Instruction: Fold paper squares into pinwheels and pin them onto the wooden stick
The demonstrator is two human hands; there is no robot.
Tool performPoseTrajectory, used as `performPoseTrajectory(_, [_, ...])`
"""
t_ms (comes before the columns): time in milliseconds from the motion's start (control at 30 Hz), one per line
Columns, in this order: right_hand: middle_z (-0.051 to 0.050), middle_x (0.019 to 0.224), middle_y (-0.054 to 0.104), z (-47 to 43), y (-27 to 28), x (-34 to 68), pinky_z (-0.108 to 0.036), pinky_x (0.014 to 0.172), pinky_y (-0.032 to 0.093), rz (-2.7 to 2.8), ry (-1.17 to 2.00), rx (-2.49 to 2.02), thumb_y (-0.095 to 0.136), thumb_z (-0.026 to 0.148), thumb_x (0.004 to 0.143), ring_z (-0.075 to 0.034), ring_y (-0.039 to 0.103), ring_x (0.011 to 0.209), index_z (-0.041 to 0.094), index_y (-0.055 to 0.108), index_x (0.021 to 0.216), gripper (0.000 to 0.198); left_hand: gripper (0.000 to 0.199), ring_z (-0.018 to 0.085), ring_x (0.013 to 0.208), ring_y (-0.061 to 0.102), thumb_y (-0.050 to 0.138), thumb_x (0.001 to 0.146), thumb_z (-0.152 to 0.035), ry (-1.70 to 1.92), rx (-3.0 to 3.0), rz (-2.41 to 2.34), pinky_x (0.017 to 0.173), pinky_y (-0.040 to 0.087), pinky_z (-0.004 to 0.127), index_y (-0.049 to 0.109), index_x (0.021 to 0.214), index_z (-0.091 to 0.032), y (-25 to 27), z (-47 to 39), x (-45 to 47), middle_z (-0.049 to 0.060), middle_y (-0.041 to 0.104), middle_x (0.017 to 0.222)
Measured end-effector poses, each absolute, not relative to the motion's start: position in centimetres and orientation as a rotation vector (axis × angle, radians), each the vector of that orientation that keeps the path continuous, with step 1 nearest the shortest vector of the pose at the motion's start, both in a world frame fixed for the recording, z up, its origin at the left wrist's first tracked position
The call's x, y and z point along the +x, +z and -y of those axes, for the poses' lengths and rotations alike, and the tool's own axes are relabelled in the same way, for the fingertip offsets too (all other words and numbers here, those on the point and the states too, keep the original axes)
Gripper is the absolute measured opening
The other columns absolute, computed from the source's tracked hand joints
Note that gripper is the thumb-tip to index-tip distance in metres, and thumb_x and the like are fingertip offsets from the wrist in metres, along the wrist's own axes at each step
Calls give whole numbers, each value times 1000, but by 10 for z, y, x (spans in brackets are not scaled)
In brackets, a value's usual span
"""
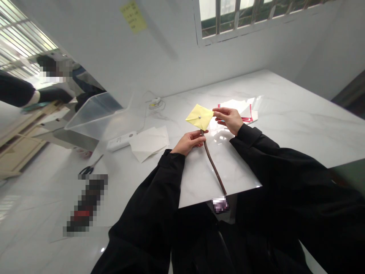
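One folded yellow paper (pixel 195 114), fastened at its middle by a single silvery pin head (pixel 199 117), tops one brown stick (pixel 210 160) above the near part of a white marbled table (pixel 296 125). The stick's long axis slants from the paper down and rightward to the table's near edge, towards the wearer's body; whether its lower end rests on the surface cannot be told. Two hands share the piece: the left hand (pixel 188 142), nearer the stick, grips it just below the paper, fingers closed around the shaft, while the right hand (pixel 229 118) pinches the paper's right corner between fingertips and thumb, the paper lying to its left. Just beyond the right hand sits one pile of red-edged papers (pixel 247 119), too overlapped to count. Left of the left hand lie at least two white sheets (pixel 149 141), touching one white bar-shaped device (pixel 121 141); farther left are one pair of scissors (pixel 89 170) and one clear plastic bin (pixel 95 114). One yellow note (pixel 133 17) hangs on the wall; at far left, one other person's dark sleeve (pixel 14 89) reaches in.
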State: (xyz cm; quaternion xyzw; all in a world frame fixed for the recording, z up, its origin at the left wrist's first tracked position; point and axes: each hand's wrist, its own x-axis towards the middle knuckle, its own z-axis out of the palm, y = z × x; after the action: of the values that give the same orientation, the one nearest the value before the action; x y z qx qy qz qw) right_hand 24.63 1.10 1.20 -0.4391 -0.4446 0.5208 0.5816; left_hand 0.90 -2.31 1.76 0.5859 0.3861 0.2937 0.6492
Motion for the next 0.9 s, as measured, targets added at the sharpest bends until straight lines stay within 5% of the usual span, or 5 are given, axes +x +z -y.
performPoseTrajectory(133, [-5,83,77,-6,18,245,-19,55,48,1074,1198,-1119,86,58,76,-10,66,65,17,75,95,47,60,8,68,54,90,71,-36,699,1298,-880,69,44,25,74,125,-15,16,22,9,1,65,84])
performPoseTrajectory(300, [-1,47,53,-6,20,244,-21,38,30,1143,1299,-1186,64,84,81,-10,50,42,20,47,56,70,56,8,68,55,91,69,-34,818,1193,-890,67,44,24,76,119,-14,15,21,9,0,63,80])
performPoseTrajectory(500, [-4,81,72,-7,21,243,-18,43,42,1137,1240,-1135,76,66,85,-7,59,52,18,67,93,50,53,8,66,53,91,68,-35,758,1250,-883,65,42,24,77,115,-14,14,20,9,0,64,80])
performPoseTrajectory(633, [-8,105,77,-2,21,242,-20,51,54,1182,1319,-1125,81,49,86,-12,71,65,22,62,126,52,52,9,66,53,90,71,-36,707,1319,-869,66,43,25,77,117,-15,12,20,9,1,66,81])
performPoseTrajectory(900, [-1,75,74,1,21,237,-25,64,61,1171,1393,-1023,86,22,77,-14,71,65,17,64,122,50,50,11,68,55,88,73,-37,666,1365,-840,67,44,26,77,117,-16,13,20,9,3,69,84])
